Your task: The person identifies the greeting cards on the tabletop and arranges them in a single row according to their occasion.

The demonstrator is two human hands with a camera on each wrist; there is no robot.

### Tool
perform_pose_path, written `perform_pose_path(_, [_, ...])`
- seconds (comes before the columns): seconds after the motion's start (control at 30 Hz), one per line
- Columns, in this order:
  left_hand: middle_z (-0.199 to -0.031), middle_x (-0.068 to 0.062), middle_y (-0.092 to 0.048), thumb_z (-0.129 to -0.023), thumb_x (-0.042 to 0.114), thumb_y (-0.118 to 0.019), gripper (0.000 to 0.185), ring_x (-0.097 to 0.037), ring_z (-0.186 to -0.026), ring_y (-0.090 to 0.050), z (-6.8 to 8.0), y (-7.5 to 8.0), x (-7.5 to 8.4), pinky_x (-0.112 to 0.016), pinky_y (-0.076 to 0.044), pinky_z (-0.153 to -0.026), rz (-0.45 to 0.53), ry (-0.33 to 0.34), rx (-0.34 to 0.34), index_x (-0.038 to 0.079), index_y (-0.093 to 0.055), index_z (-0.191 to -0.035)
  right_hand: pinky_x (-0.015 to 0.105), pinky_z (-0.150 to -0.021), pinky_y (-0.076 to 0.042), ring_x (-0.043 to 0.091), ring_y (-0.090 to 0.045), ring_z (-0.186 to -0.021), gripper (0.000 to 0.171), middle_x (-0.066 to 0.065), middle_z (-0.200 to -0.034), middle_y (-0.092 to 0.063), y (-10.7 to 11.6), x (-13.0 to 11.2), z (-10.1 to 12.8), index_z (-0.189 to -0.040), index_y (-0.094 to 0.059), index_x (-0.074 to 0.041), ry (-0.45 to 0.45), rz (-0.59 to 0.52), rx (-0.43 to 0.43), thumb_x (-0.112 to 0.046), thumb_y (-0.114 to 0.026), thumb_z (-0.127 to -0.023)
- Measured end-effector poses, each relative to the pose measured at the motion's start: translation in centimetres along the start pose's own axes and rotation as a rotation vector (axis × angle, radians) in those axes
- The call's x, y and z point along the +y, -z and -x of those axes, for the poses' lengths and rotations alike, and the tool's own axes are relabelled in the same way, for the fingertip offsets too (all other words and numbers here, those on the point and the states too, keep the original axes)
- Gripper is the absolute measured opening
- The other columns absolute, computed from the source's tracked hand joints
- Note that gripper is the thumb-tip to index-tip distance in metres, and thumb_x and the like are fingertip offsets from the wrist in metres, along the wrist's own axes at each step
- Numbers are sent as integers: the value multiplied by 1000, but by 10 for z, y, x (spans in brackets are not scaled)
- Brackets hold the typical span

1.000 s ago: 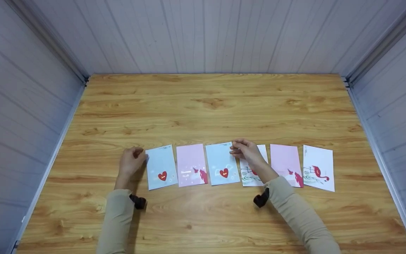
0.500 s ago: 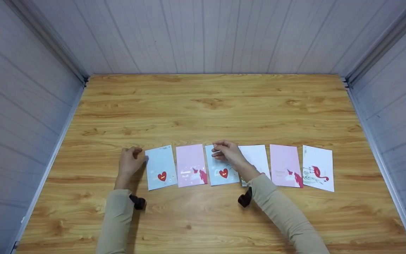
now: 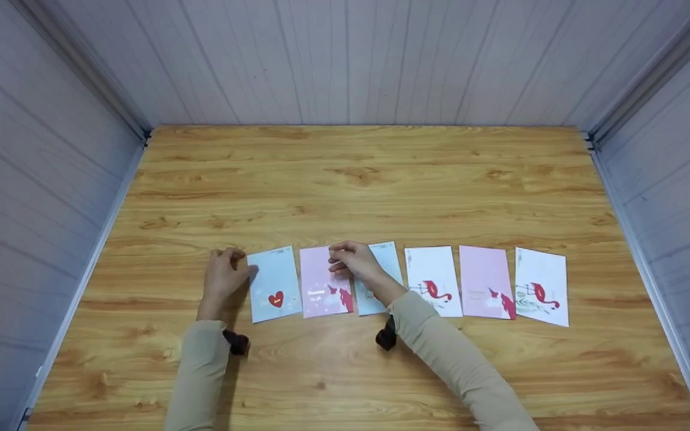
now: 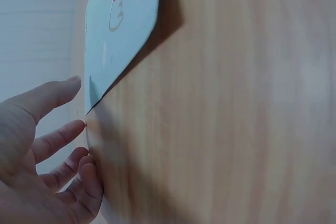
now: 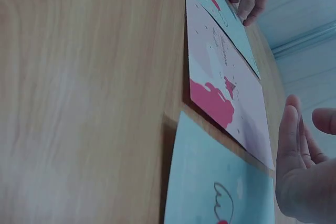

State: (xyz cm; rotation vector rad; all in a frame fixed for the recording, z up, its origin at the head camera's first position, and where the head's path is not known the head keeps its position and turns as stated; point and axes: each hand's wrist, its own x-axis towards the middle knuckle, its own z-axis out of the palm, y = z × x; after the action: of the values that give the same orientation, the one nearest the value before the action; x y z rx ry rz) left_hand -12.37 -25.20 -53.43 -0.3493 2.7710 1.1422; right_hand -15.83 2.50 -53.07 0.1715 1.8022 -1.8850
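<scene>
Currently we see the left hand (image 3: pixel 223 276) resting loosely curled, fingertips at the left edge of the pale blue red-heart paper card (image 3: pixel 273 284). Right hand (image 3: pixel 354 261) hovers, fingers relaxed, holding nothing, over the pink card (image 3: pixel 323 281) and second blue card (image 3: pixel 386 263) on the wooden surface (image 3: pixel 357 179).

The right hand (image 3: pixel 354 261) is now found further left along the row of cards than a second ago. It was over the white flamingo card (image 3: pixel 433 280), then over the second blue heart card (image 3: pixel 381 278); it is now placed above the gap between that blue card and the pink card (image 3: pixel 324 281). The flamingo card is fully uncovered, and the blue card's heart is partly hidden by the wrist.
</scene>
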Motion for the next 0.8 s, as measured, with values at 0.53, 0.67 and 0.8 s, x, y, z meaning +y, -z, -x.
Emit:
perform_pose_path(0.53, [-108, -17, -36, -76, 24, -69, 47, -30, -90, -39, -1, -3, 3, -43, -35, -77, -98, -15, -3, 3, -49, -112, 27, -52, -48, 18, -58, -58, 26, 14, -76, -59, -52, 5, -18, -108, -53, 7, -5, -12, -74, 0, -53, -83])
perform_pose_path(0.67, [-107, -17, -35, -76, 23, -69, 43, -30, -90, -38, -2, -4, 2, -43, -34, -77, -105, -20, -16, 4, -50, -110, 28, -54, -48, 20, -59, -58, 28, 19, -78, -60, -60, 3, -18, -110, -51, 9, 15, 28, -82, 0, -51, -83])
perform_pose_path(0.8, [-105, -16, -35, -77, 22, -68, 39, -29, -90, -38, -3, -4, 3, -41, -34, -76, -102, -25, -21, 5, -51, -107, 27, -55, -49, 19, -60, -58, 30, 18, -80, -61, -62, 2, -19, -113, -49, 7, -4, 63, -84, -1, -51, -84])
